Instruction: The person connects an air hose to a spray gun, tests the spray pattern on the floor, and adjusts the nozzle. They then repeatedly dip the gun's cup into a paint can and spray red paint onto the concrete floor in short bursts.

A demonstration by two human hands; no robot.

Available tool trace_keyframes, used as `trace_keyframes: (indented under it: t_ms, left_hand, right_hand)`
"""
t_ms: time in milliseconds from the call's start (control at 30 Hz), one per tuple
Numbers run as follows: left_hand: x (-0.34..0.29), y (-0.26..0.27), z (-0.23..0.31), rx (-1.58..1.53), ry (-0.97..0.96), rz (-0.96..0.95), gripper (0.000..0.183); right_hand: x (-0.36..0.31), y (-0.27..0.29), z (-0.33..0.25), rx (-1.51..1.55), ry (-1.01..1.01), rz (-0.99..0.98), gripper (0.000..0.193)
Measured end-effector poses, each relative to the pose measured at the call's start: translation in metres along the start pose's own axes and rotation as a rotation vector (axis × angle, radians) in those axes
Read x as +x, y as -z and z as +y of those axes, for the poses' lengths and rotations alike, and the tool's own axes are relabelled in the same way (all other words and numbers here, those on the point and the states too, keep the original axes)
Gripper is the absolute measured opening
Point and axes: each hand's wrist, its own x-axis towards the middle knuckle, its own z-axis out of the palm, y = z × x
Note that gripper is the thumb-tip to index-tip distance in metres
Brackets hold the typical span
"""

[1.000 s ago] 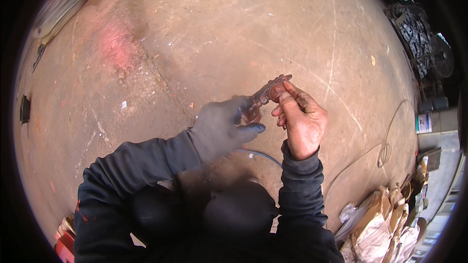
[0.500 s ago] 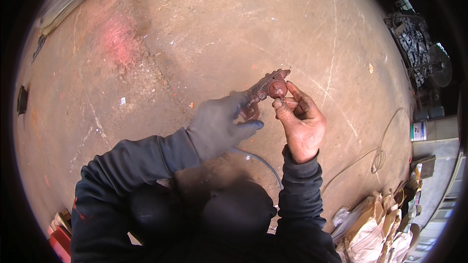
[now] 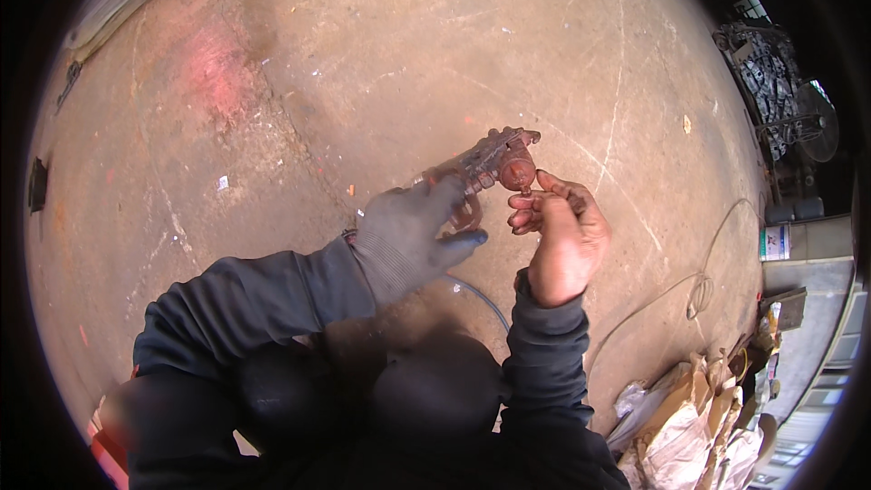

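Note:
A spray gun (image 3: 485, 166), coated in reddish-brown paint, lies across the middle of the view with its round front end (image 3: 517, 174) toward my right hand. My left hand (image 3: 410, 229), in a grey glove with dark blue fingertips, is closed around its body. My bare right hand (image 3: 572, 240) has curled fingers at a small stub under the round end. Contact there is hard to make out, but fingertips and stub meet in the picture. Part of the gun is hidden behind the glove. A dark hose (image 3: 481, 295) runs below my hands.
The concrete floor (image 3: 408, 63) bears a pink paint stain (image 3: 213, 77) at the left. Crumpled brown paper (image 3: 680, 422) is heaped at the lower right. A thin cable (image 3: 699, 298) lies looped near it. A fan (image 3: 812, 122) and a white bucket (image 3: 776, 243) stand along the right edge.
My right hand has turned at the wrist, and its fingers have slid from the side of the round end to just below it. The left hand keeps its hold.

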Motion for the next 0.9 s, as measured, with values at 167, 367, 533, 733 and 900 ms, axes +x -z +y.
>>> trace_keyframes:
  t_ms: [167,367,533,733,900]
  left_hand:
    - [0.004,0.001,-0.004,-0.146,0.043,-0.071,0.040]
    - [0.005,-0.001,-0.005,-0.096,-0.023,-0.163,0.039]
    - [0.003,-0.007,-0.003,-0.045,-0.116,-0.189,0.044]
    - [0.009,-0.016,0.002,-0.071,-0.133,-0.264,0.045]
    - [0.016,-0.017,0.003,-0.009,-0.126,-0.370,0.047]
  right_hand:
    - [0.008,0.033,-0.015,-0.074,-0.106,-0.180,0.029]
    - [0.027,0.060,-0.034,-0.349,-0.220,-0.503,0.059]
    - [0.045,0.063,-0.049,-0.546,-0.243,-0.612,0.054]
    - [0.067,0.053,-0.072,-0.822,-0.299,-0.773,0.035]
    - [0.071,0.051,-0.081,-0.795,-0.411,-0.814,0.026]
